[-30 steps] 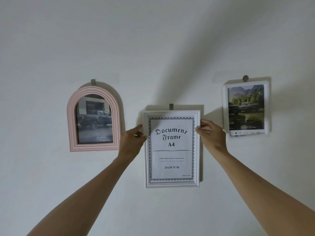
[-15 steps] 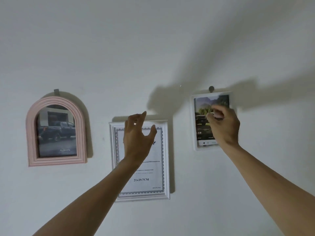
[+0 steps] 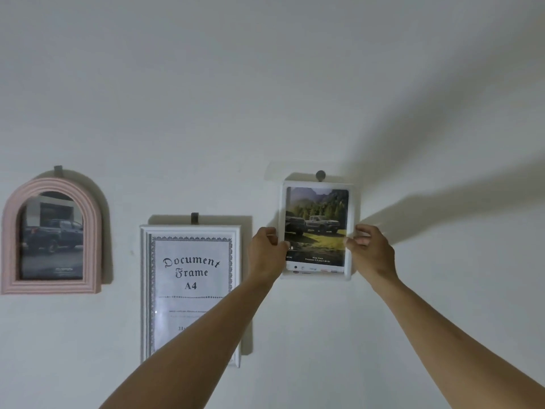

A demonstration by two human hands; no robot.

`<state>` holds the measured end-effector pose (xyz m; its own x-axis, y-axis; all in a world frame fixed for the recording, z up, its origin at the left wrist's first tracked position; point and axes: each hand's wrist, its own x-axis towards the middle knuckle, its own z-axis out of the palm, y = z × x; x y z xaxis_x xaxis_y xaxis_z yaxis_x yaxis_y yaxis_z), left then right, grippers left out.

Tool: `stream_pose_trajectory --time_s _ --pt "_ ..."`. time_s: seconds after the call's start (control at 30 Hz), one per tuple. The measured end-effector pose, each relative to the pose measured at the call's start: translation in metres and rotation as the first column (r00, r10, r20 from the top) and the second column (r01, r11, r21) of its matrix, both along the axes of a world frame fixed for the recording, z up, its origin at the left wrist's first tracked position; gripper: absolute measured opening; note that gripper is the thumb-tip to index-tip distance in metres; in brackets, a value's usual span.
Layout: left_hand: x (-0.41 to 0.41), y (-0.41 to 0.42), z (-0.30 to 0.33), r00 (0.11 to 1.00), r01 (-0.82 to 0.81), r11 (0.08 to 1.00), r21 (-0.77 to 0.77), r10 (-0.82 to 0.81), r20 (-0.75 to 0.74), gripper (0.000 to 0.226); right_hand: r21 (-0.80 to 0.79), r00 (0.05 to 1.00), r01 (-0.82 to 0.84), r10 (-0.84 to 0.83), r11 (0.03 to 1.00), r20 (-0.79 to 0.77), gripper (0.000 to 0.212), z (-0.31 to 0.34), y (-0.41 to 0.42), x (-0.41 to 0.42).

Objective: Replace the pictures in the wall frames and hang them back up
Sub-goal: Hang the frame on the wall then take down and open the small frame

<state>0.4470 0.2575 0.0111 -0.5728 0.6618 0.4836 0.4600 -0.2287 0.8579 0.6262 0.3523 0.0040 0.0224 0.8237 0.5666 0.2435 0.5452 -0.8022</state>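
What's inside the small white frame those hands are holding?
The small white frame shows a picture of two trucks on grass below wooded hills. The left hand covers its lower left corner; its small print is unreadable.

White wall point(image 3: 265, 84) carries 3 frames: pink arched frame point(image 3: 8, 231), white document frame point(image 3: 144, 290), small white frame point(image 3: 352, 202).
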Motion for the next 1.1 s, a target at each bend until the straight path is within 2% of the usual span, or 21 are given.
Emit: stream_pose_trajectory --time_s 0.13,0.4,0.6,0.7,0.93,1.1 --pt "0.005 -0.003 0.004 1.000 -0.029 1.000 0.001 0.029 0.013 0.025 0.010 0.999 -0.020 0.020 1.000 -0.028 0.027 0.003 0.003 0.000" --pt "0.004 -0.024 0.009 0.999 -0.026 0.999 0.047 0.024 0.035 0.023 0.038 0.997 -0.055 0.057 0.998 -0.057 0.019 0.007 -0.010 0.004" --pt "-0.008 -0.050 -0.004 0.998 0.001 1.000 0.007 -0.001 -0.064 0.024 0.002 0.995 -0.084 0.084 0.996 -0.055 0.017 -0.004 -0.031 -0.003" --pt "-0.022 -0.064 -0.016 0.998 0.015 1.000 -0.027 -0.016 -0.056 0.028 -0.026 0.994 -0.102 0.100 0.994 -0.048 0.018 -0.017 -0.045 -0.013" --pt "-0.075 -0.112 -0.047 0.996 0.081 0.991 -0.105 -0.083 -0.019 0.018 -0.116 0.991 -0.130 0.127 0.985 -0.039 0.026 -0.052 -0.088 -0.056" --pt "-0.121 -0.157 -0.073 0.992 0.120 0.983 -0.138 -0.112 0.060 0.018 -0.160 0.986 -0.164 0.162 0.973 -0.027 0.022 -0.081 -0.132 -0.099"
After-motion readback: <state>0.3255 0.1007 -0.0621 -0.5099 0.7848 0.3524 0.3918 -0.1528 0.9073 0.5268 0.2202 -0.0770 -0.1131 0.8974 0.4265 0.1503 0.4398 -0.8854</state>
